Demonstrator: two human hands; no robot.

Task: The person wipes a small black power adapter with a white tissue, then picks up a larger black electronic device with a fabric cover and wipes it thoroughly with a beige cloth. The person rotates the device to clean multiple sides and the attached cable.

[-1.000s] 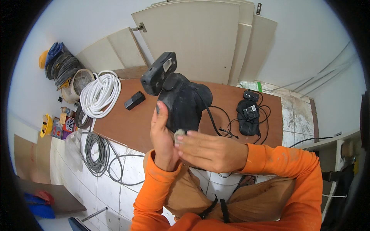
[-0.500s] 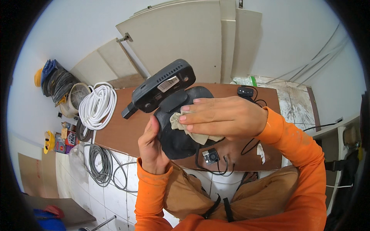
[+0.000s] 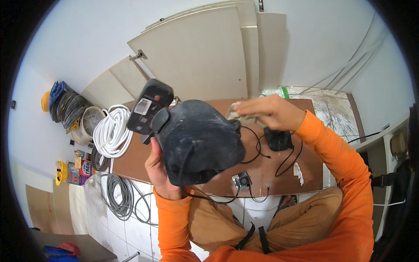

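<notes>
My left hand [image 3: 163,174] grips the left side of a dusty black cap [image 3: 198,139], holding it above the brown table. Joined to the cap's left end is a black box-shaped device [image 3: 150,107] with a white label. A crumpled beige cloth [image 3: 238,114] sits in my right hand [image 3: 276,112], just past the cap's upper right edge; I cannot tell whether it touches the cap. A black cable hangs below the cap towards a small module with a fan [image 3: 241,180]. Most of my left fingers are hidden behind the cap.
On the brown table [image 3: 288,187] lie a black pouch-like item [image 3: 279,139], loose cables and a white scrap [image 3: 298,174]. A white hose coil [image 3: 111,131] rests at its left end. Grey cable [image 3: 120,196] is coiled on the floor; pale panels [image 3: 192,56] lean behind.
The cap has turned, showing its rounded crown, and the device has swung left and lower. My right hand with the cloth has moved off the cap's middle, up and right.
</notes>
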